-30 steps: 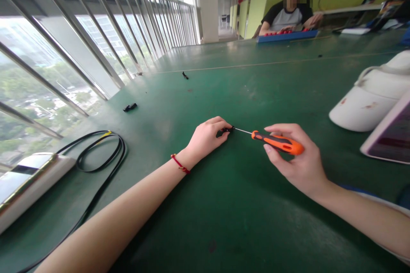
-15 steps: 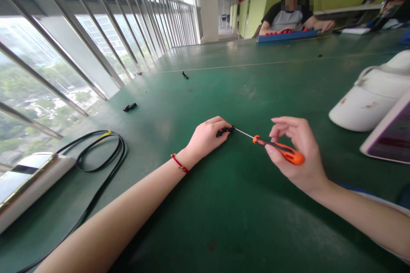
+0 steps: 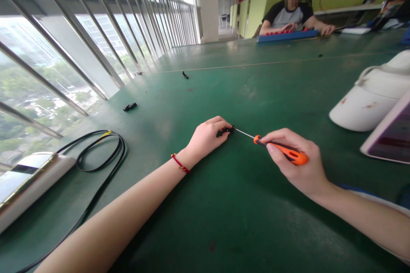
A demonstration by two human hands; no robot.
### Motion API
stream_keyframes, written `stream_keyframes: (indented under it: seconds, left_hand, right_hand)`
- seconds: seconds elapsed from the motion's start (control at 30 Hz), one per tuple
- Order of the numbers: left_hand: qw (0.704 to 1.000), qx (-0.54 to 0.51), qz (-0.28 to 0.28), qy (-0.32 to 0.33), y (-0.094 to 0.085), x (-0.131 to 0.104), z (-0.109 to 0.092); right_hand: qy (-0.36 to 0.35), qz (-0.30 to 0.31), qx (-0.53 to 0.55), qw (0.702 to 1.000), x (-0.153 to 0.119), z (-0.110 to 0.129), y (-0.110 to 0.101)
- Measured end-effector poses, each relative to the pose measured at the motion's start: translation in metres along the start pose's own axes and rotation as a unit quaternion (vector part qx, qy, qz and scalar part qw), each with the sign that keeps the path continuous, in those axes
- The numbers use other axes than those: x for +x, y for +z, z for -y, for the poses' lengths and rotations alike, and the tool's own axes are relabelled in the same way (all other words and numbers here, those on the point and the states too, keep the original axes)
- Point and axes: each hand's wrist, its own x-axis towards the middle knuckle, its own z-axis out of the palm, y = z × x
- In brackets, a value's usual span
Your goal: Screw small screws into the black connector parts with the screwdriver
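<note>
My left hand pinches a small black part against the green table; the fingers cover most of it and its kind does not show. A screwdriver with an orange and black handle slants from my right hand toward that part. Its thin metal shaft meets the part's right end. The fingers and thumb of my right hand are closed around the handle near its collar. A red cord bracelet circles my left wrist.
Small black pieces lie farther back on the left. A black cable loops beside a white and metallic device. At right stand a white container and a tilted tablet-like screen. Across the table a person sits behind a blue tray.
The raised fingers of my right hand have come down and closed on the screwdriver handle. My left hand has stayed still. The person's hand across the table has moved over the blue tray.
</note>
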Motion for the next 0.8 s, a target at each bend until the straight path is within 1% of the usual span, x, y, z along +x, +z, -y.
stream_keyframes:
  seconds: [0.1, 0.17, 0.5, 0.73, 0.8]
  left_hand:
    - [1.0, 0.002, -0.001, 0.0, 0.0002, -0.0001, -0.0003]
    - [1.0, 0.006, -0.001, 0.002, 0.0, -0.0002, -0.0006]
    - [1.0, 0.011, -0.001, 0.006, -0.0002, -0.0002, -0.0013]
    - [1.0, 0.012, -0.001, 0.008, -0.0003, -0.0001, -0.0008]
    - [1.0, 0.012, 0.0, 0.008, -0.0004, -0.0002, -0.001]
  right_hand:
    - [-0.046, 0.014, -0.013, 0.999, -0.0019, 0.0022, -0.0013]
    - [-0.061, 0.029, -0.02, 0.998, -0.0021, 0.0033, -0.0011]
    - [-0.052, 0.045, -0.016, 0.998, -0.0008, 0.0014, 0.0004]
    - [-0.078, 0.044, -0.026, 0.996, -0.0001, 0.0044, 0.0011]
    - [-0.078, 0.039, -0.014, 0.996, 0.0005, 0.005, 0.0015]
